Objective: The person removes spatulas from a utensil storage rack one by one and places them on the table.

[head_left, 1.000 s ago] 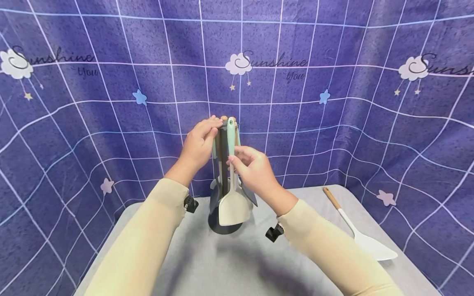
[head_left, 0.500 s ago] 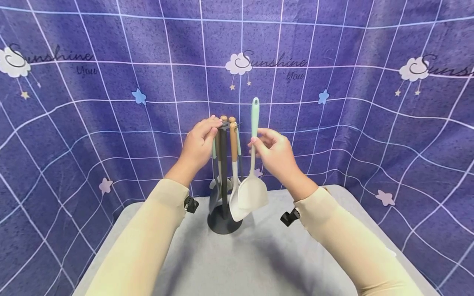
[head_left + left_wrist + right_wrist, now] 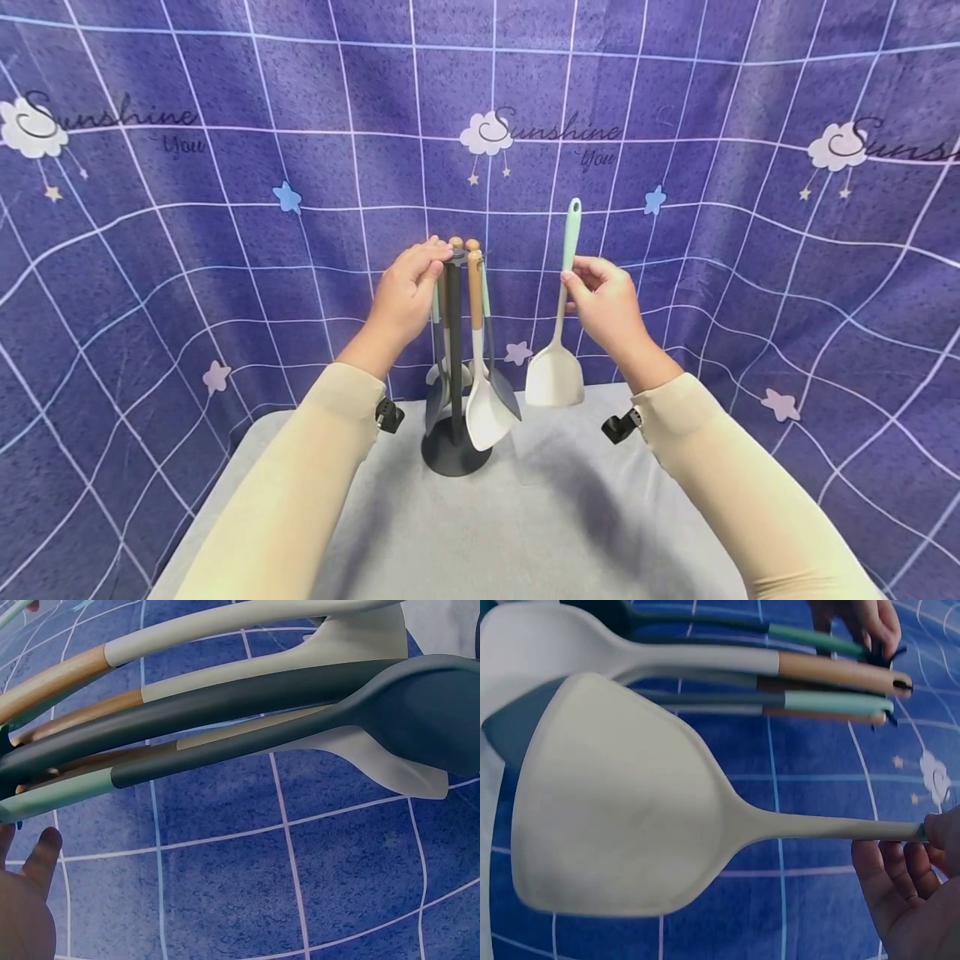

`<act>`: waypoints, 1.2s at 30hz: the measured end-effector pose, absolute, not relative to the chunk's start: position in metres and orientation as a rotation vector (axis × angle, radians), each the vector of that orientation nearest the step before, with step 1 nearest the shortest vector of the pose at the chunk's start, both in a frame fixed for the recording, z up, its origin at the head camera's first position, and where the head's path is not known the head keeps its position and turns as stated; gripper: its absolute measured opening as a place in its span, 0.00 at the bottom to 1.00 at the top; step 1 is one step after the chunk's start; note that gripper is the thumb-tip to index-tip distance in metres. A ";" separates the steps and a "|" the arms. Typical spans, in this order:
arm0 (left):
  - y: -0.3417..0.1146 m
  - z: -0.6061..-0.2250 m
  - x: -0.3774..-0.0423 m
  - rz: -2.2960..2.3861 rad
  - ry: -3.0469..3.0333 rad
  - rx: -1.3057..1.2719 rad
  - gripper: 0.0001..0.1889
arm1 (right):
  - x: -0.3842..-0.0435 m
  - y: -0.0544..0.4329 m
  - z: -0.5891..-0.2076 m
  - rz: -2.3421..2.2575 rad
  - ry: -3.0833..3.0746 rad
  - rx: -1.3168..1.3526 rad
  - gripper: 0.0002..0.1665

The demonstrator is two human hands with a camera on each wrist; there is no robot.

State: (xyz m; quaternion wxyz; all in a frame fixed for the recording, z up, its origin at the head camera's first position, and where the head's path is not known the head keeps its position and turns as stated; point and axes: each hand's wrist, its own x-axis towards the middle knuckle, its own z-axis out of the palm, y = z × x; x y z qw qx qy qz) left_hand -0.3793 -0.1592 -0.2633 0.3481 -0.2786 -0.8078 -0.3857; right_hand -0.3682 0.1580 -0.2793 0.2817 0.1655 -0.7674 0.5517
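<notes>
My right hand pinches a cream turner with a mint handle, near where handle meets shaft. It hangs upright in the air, head down, right of the rack and apart from it; its broad head fills much of the right wrist view. My left hand rests its fingers on the top of the black utensil rack, thumb held apart. On the rack hang a white spatula with a wooden handle, a dark utensil with a mint handle, a dark ladle-like utensil and others partly hidden.
The rack's round black base stands on a grey cloth-covered table. A blue gridded curtain hangs close behind and at both sides.
My right hand has lifted the cream turner off the rack and carried it to the right, uncovering the white spatula. The left hand stays on the rack's top.
</notes>
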 end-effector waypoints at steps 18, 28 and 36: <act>-0.161 -0.263 -0.379 -1.004 -2.117 -0.708 0.18 | -0.395 0.233 -0.314 1.304 -2.248 0.221 0.21; -0.160 -0.260 -0.377 -0.998 -2.122 -0.709 0.18 | -0.410 0.272 -0.345 1.250 -2.451 0.143 0.24; -0.160 -0.262 -0.377 -1.002 -2.130 -0.705 0.18 | -0.418 0.297 -0.378 1.210 -2.653 0.058 0.25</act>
